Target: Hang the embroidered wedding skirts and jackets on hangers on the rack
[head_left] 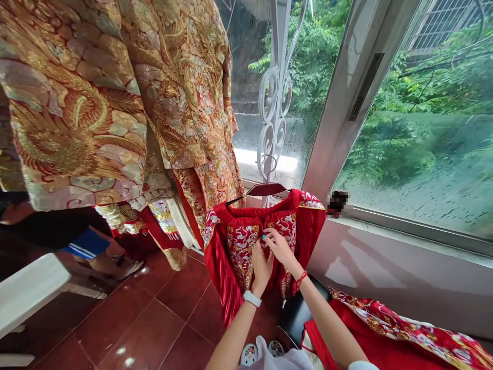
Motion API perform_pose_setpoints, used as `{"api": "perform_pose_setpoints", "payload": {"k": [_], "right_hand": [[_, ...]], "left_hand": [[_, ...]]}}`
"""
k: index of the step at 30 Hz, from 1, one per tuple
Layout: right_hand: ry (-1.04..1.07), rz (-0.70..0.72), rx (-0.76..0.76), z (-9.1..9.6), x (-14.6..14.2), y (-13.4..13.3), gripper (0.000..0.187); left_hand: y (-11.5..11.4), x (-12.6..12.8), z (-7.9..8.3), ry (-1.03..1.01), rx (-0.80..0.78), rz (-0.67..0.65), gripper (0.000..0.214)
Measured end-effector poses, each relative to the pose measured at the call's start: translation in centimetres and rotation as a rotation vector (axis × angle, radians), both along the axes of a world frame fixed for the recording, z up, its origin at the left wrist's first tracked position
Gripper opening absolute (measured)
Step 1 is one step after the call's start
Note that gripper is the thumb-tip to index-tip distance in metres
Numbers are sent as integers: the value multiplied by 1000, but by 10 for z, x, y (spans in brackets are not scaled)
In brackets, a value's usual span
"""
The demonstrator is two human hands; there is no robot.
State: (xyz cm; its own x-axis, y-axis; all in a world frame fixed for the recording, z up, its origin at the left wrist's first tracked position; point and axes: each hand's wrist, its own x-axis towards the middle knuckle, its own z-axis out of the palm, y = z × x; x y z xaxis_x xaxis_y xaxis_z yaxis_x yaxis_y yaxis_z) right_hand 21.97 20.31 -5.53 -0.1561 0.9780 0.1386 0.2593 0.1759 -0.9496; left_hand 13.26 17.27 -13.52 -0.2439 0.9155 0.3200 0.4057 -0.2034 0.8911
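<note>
A red embroidered jacket [242, 246] hangs in front of me on a dark hanger [269, 189]. Its front panels carry silver and gold stitching, and the sleeves are shiny red. My left hand [262, 268], with a white watch at the wrist, is closed at the front opening, its fingertips partly hidden. Just above it, my right hand [280, 246] pinches the front edge near the neckline; a red string circles that wrist. A small turquoise spot shows at its fingertips. Whatever fastening lies between the fingers is too small to make out.
Large gold embroidered garments [185, 87] hang at the left. Behind the jacket are a white scroll grille [269, 97] and wet windows. A black seat [300, 308] and red embroidered cloth [416, 329] lie at lower right. A person's leg [103, 259] and white bench [34, 288] are left.
</note>
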Motion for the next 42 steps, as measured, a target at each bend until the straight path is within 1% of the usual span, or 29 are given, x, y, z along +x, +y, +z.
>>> {"api": "perform_pose_setpoints", "payload": {"k": [1, 3, 4, 5, 6, 9, 10, 12, 15, 17, 19, 20, 23, 25, 26, 29, 32, 34, 37, 39, 40, 42], "right_hand": [[7, -47, 10, -3, 0, 0, 24], [-9, -182, 78, -7, 1, -2, 27], [-19, -224, 106, -8, 1, -2, 28], [-21, -225, 112, -8, 2, -2, 29], [-12, -183, 96, -8, 3, -2, 29], [59, 62, -2, -5, 4, -4, 23], [86, 122, -22, -4, 5, -4, 22], [125, 173, -31, -2, 8, -6, 23], [144, 148, -23, 0, 15, -10, 26], [121, 135, -10, 2, 21, -15, 26], [113, 143, -24, 6, 25, -22, 26], [130, 159, -58, 9, 26, -26, 27], [278, 269, -251, 22, 23, -38, 30], [396, 364, -375, 32, 18, -42, 29], [443, 387, -427, 38, 16, -43, 27], [541, 355, -618, 57, 14, -39, 23], [602, 309, -773, 82, 21, -29, 21], [621, 312, -798, 102, 27, -23, 25], [660, 364, -795, 127, 31, -14, 29], [721, 417, -799, 133, 27, -12, 27], [741, 436, -795, 133, 23, -13, 26], [728, 435, -748, 125, 15, -16, 27]], "left_hand": [[4, 2, -3, -6, -21, 30, 32], [9, 5, -5, -13, -59, 79, 21], [10, 6, -4, -23, -69, 87, 17], [9, 7, -3, -44, -73, 83, 15], [7, 9, -2, -78, -69, 71, 14], [-1, 14, 3, -269, -43, 15, 21], [-4, 15, 6, -338, -39, -3, 25], [-10, 15, 14, -434, -46, -46, 28], [-23, 8, 29, -454, -94, -137, 21], [-36, 2, 38, -472, -151, -172, 20], [-54, -1, 44, -513, -244, -160, 30], [-64, 0, 46, -538, -299, -149, 36], [-98, 7, 48, -588, -430, -146, 54], [-121, 13, 48, -591, -472, -171, 61], [-132, 16, 50, -590, -487, -192, 63], [-161, 14, 59, -584, -517, -242, 64], [-183, 0, 77, -529, -515, -288, 62], [-196, -12, 91, -461, -513, -342, 62], [-212, -25, 108, -286, -520, -478, 61], [-215, -29, 115, -95, -515, -582, 57], [-214, -31, 117, 12, -511, -625, 54], [-204, -37, 121, 208, -491, -687, 45]]}}
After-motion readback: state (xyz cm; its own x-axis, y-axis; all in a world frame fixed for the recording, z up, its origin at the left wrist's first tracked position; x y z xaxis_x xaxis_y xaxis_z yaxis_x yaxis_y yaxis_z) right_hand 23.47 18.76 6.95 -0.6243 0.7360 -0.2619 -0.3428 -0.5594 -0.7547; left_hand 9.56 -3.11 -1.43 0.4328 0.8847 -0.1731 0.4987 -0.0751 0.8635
